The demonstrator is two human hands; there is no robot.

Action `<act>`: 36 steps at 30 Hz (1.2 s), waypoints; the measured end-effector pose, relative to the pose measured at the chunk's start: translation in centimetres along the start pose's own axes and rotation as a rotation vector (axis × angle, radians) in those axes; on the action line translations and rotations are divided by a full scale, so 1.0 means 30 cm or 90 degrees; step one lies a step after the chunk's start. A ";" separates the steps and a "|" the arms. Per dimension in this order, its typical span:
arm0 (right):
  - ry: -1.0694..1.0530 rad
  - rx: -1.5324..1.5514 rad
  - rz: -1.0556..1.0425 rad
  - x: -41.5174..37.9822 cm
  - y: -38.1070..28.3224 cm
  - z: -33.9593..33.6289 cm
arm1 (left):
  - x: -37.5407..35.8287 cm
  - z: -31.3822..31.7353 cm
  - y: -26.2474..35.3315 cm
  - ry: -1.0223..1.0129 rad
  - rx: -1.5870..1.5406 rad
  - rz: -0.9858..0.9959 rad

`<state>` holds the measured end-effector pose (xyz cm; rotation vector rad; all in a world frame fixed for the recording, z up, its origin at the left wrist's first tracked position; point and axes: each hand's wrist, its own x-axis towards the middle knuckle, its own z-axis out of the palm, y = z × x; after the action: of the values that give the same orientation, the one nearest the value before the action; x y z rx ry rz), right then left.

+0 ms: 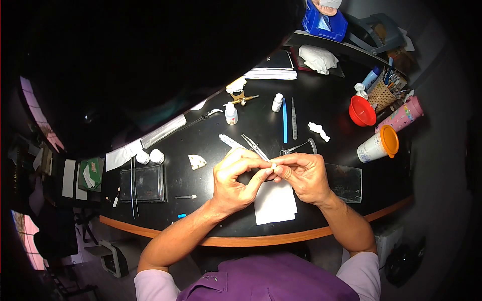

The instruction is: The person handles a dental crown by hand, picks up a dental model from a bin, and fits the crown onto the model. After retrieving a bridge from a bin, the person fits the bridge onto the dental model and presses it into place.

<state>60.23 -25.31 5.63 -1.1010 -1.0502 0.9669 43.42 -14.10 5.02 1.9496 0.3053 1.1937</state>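
Small whitish piece [274,166], pinched between the thumbs and forefingers of left hand [238,176] and right hand [305,176], equally near, beyond white paper [275,206]; its long axis cannot be told.

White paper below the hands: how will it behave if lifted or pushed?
The white paper is probably light and floppy, since it looks thin. Pushed, it may slide fairly easily, as the black tabletop looks smooth and glossy. Lying flat, it seems unlikely to roll or tip.
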 end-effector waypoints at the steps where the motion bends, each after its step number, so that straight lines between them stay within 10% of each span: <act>1: 0.001 0.005 -0.001 0.000 0.000 0.001 | 0.000 0.001 -0.002 0.001 -0.001 0.002; 36: -0.009 -0.028 0.025 -0.003 0.001 0.006 | 0.002 -0.008 0.001 -0.046 -0.040 -0.051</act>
<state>60.02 -25.35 5.60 -1.1565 -1.0691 0.9873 43.24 -13.97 5.13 1.9033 0.3012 1.0666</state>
